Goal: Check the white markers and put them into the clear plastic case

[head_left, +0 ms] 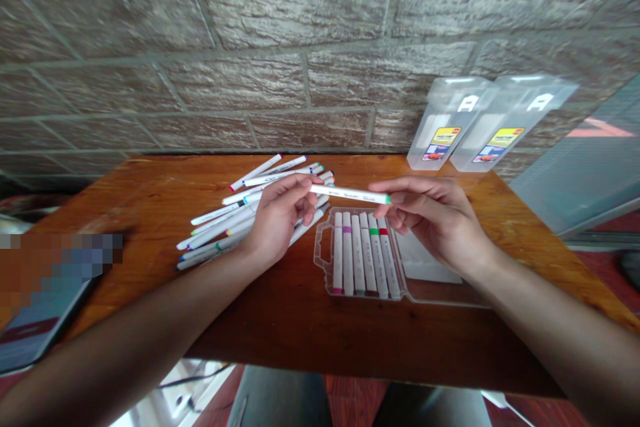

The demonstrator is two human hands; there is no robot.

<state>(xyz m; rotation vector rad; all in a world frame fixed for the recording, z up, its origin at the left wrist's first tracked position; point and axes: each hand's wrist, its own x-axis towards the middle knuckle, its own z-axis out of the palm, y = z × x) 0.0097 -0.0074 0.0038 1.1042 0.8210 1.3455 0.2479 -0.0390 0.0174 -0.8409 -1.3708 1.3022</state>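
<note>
A white marker pen (350, 195) with a green end is held level between my two hands, above the table. My left hand (280, 217) pinches its left end between thumb and fingers. At the green right end, my right hand (433, 213) grips it with thumb and fingertips. Below lies an open clear plastic case (323, 250), with several markers (365, 257) side by side in its left half. A loose pile of white markers (215, 233) with coloured ends spreads beside and behind my left hand.
Two clear plastic containers (493, 123) with labels stand at the back right against the brick wall (300, 20). A phone or tablet (45, 307) is at the left on the wooden table (280, 330). Under the front edge are my legs (280, 397) and some cables.
</note>
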